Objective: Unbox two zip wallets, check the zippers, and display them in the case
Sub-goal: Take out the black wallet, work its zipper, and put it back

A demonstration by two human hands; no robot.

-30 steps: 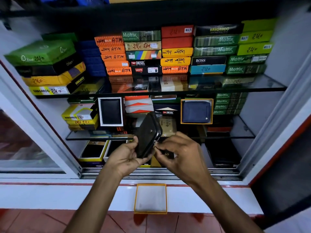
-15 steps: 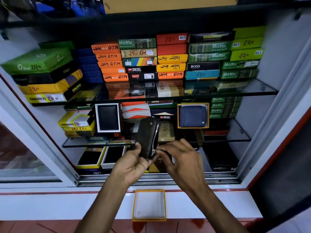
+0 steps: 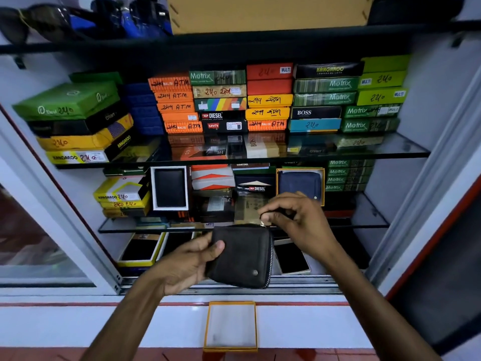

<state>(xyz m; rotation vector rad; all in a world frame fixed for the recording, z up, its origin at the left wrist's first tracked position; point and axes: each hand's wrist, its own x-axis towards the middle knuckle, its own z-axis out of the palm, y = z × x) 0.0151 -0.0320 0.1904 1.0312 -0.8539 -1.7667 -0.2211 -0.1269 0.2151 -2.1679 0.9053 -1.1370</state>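
1. A black zip wallet (image 3: 242, 256) is held flat-side up in front of the display case's open lower shelf, its zipper teeth showing along the right edge and a small round stud near its lower right corner.
2. The left hand (image 3: 187, 264) clasps the wallet's left edge, thumb on top and fingers underneath.
3. The right hand (image 3: 299, 225) is at the wallet's top right corner, thumb and forefinger pinching the zipper pull (image 3: 263, 223).
4. Directly below, an empty orange-rimmed box tray (image 3: 230, 326) sits on the white ledge (image 3: 104, 324).
5. Behind the right hand, a blue zip wallet (image 3: 299, 185) stands upright in an orange-rimmed box on the middle glass shelf (image 3: 369, 217).
6. Left of it on that shelf, a black wallet in a white box (image 3: 169, 188) stands upright.
7. Stacked wallet boxes (image 3: 268, 100) fill the shelf above.
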